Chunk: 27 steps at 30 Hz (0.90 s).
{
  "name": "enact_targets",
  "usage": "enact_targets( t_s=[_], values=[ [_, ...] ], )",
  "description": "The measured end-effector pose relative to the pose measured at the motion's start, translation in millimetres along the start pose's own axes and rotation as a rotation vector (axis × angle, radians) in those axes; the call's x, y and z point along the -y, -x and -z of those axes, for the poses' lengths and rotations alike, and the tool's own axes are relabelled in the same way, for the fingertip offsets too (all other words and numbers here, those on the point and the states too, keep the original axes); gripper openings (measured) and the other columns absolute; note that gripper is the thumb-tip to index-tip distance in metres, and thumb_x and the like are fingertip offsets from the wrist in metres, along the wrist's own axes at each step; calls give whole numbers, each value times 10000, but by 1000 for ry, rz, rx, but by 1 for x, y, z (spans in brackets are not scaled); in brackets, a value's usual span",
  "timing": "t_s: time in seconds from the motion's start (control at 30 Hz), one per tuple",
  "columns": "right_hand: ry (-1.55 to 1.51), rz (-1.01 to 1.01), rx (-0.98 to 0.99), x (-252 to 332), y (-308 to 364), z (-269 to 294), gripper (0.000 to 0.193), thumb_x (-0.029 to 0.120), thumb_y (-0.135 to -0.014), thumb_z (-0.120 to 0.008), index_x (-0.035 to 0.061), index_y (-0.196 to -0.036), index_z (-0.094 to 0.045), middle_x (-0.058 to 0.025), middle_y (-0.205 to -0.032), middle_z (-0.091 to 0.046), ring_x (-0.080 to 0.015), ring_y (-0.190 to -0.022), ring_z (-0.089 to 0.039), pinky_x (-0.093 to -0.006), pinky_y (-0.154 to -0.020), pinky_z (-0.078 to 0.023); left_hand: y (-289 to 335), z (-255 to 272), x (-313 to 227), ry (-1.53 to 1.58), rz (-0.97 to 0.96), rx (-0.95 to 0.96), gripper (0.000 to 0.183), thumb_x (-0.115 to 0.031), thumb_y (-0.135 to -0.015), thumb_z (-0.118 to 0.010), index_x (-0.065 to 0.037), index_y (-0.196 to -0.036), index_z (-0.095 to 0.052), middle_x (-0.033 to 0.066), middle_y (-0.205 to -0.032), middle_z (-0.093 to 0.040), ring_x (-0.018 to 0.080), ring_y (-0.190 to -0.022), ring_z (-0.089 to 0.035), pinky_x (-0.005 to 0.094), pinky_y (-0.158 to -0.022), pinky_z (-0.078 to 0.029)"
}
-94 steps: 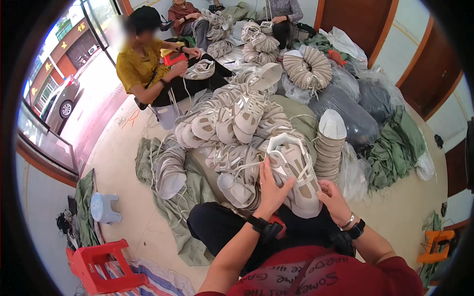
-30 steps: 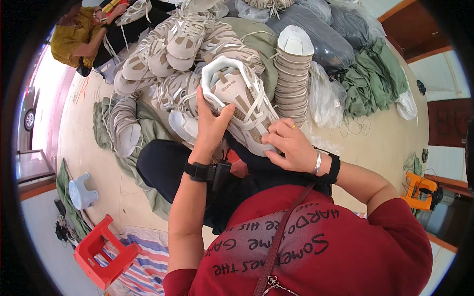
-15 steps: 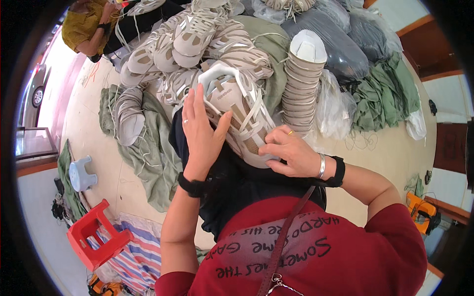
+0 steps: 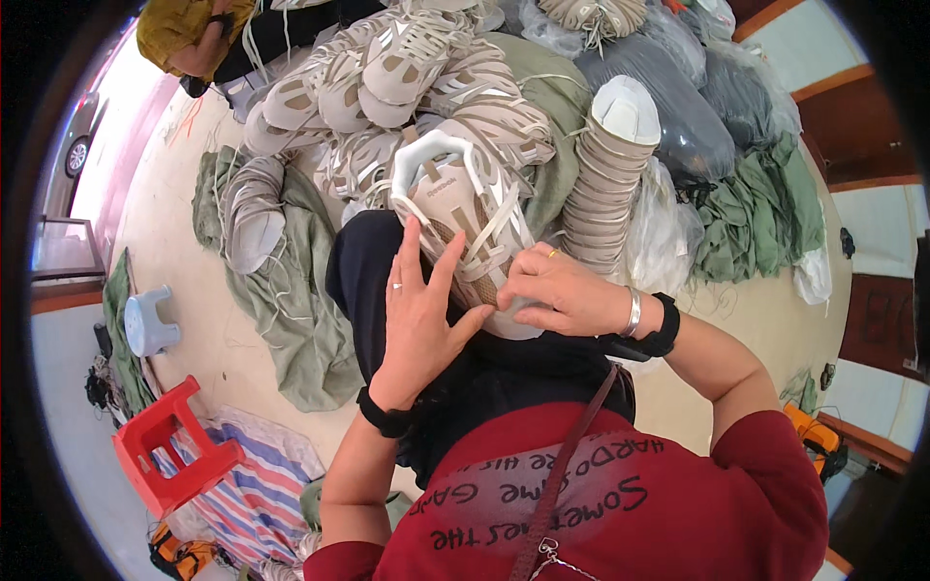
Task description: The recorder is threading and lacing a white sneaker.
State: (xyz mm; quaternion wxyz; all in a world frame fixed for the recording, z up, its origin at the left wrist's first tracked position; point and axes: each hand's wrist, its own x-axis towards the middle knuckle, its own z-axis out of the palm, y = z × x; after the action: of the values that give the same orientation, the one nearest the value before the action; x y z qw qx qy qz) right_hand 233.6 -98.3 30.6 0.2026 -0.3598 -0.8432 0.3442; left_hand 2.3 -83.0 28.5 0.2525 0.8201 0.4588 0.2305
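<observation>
A beige and white lace-up shoe upper [image 4: 465,198] lies over my lap, its padded white collar pointing away from me and its toe toward me. My left hand [image 4: 421,305] is open at the near left side of the upper, fingertips against the lacing area and thumb stretched toward the toe. Curled fingers of my right hand [image 4: 567,293] pinch at the right side of the toe; their tips are partly hidden, and a loose white lace hangs above them.
Beyond my knees is a heap of similar shoe uppers [image 4: 392,77]. Nested uppers form a tall stack [image 4: 608,184] at right, and a smaller bundle [image 4: 254,213] lies on green cloth [image 4: 300,329]. Plastic bags [image 4: 659,107], a red stool [image 4: 179,445] and another person's sleeve [image 4: 179,29] also show.
My left hand has moved down from beside the collar toward the toe, its fingers now over the lacing area. My right hand has stayed at the toe, shifting slightly. The view has shifted slightly.
</observation>
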Motion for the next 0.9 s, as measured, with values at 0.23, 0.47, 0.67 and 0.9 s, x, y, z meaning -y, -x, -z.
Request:
enact_targets(
  t_s=[0.23, 0.47, 0.67, 0.9],
  values=[
    [-214, -262, -129, -11, -33, 36, 157, 75, -774, -618, 65, -930, -605, -93, -970, -567, -273, -929, -541, -347, -861, -418, 13, 2, 8, -67, -48, 106, 753, -195, -716, -746, -235, -1393, -418, 219, -1467, -272, 330, -1229, -455, 475, -1082, -285],
    [382, 11, -273, -31, -46, 39, 148, 38, -748, -595, 43, -872, -514, -117, -963, -545, -303, -949, -528, -378, -857, -425, 18, 4, 16, 41, -81, 90, 753, -162, -712, -734, -196, -1394, -418, 208, -1458, -299, 334, -1136, -515, 487, -1073, -290],
    [300, -101, -316, -11, -43, 46, 143, 50, -751, -602, 59, -864, -515, -120, -1011, -552, -317, -982, -523, -387, -855, -420, 22, 6, 21, 124, -100, 78, 697, -153, -732, -715, -162, -1372, -437, 204, -1414, -373, 328, -1179, -492, 478, -1076, -287],
    [428, 51, -367, -20, -37, 35, 120, 45, -774, -590, 48, -873, -522, -122, -965, -580, -281, -946, -559, -344, -818, -436, 33, 6, 19, 131, -119, 74, 582, -163, -782, -675, -127, -1328, -475, 185, -1387, -412, 341, -1259, -425, 482, -1082, -276]
  ],
)
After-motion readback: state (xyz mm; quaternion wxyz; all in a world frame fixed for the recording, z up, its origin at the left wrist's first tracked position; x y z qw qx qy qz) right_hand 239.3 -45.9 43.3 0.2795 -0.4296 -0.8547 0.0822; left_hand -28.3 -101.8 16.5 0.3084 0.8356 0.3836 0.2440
